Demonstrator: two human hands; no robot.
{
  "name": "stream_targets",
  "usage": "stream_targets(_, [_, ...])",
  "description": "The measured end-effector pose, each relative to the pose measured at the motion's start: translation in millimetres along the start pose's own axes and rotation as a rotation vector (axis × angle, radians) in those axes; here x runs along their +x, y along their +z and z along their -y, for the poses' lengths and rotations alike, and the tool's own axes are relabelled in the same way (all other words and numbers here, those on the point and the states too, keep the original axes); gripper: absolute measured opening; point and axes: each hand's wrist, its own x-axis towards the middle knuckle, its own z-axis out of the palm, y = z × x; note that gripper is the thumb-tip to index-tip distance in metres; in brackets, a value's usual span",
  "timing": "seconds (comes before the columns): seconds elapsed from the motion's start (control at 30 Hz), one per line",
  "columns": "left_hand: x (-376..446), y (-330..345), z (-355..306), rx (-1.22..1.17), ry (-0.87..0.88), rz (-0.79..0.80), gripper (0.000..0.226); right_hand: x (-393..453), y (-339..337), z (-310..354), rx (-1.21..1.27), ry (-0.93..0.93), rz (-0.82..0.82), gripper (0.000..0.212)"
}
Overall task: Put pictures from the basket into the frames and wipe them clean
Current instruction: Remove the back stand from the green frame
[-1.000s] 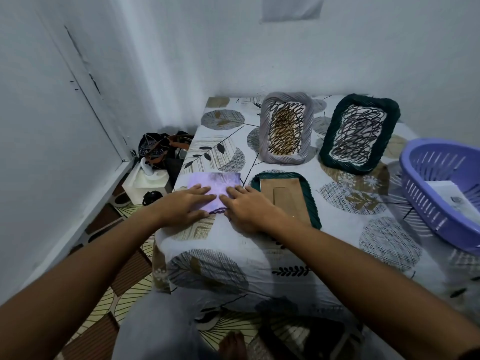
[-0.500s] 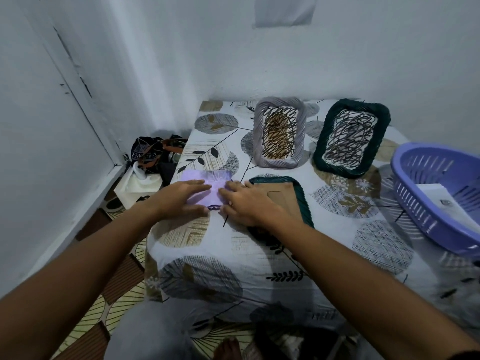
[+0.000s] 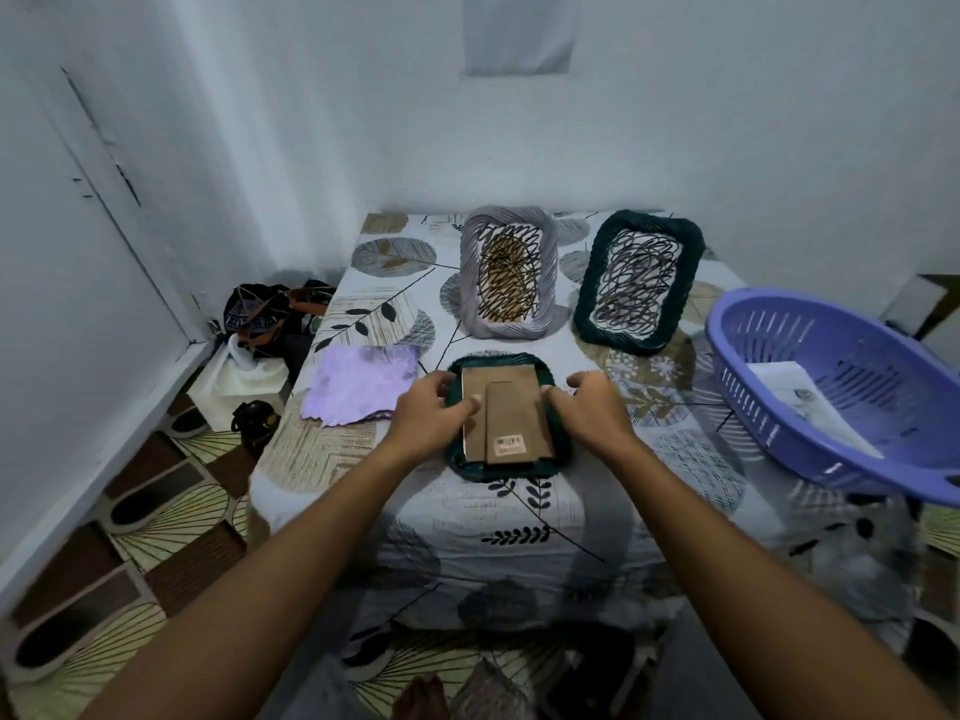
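The face-down green frame [image 3: 506,415] is being held at its two long sides: the left hand [image 3: 428,415] is gripping the left edge, with the thumb lying on the brown backing board [image 3: 506,407], and the right hand [image 3: 589,413] is curled over the right edge, fingers bent onto the rim. The frame is lying flat on the desk [image 3: 519,522], near its front edge, back side up; a brown stand flap with a small barcode label [image 3: 509,443] is being shown on the backing. Just left of the left hand, a lilac cloth [image 3: 361,384] is lying spread on the desk, apart from the frame. Behind the held frame, a grey frame [image 3: 509,278] and a second dark green frame [image 3: 639,280] are lying face up side by side, each with a scribble picture inside. To the right, well apart from the hands, a lilac basket [image 3: 810,371] is resting on the desk, tilted, with a white sheet [image 3: 795,394] inside; whether that sheet is a picture cannot be told. The desk is covered by a leaf-patterned cloth. On the floor at the left, by the wall corner, dark bags [image 3: 265,314] and a white box [image 3: 234,376] are lying beside the desk.
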Motion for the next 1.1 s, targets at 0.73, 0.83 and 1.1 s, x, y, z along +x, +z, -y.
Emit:
stream_targets(0.73, [-1.7, -28.9, 9.1, -0.207, -0.166, -0.034, 0.037, -5.8, 18.7, 15.4, 0.041, 0.042, 0.1, 0.036])
stream_targets(0.83, [-0.9, -29.2, 10.3, -0.169, -0.143, -0.055, 0.036, -9.6, 15.3, 24.3, 0.071, -0.07, 0.04, 0.02])
stream_targets(1.1, [-0.2, -29.5, 10.1, -0.23, -0.202, -0.054, 0.036, -1.6, 28.6, 45.4, 0.187, 0.043, 0.311, 0.017])
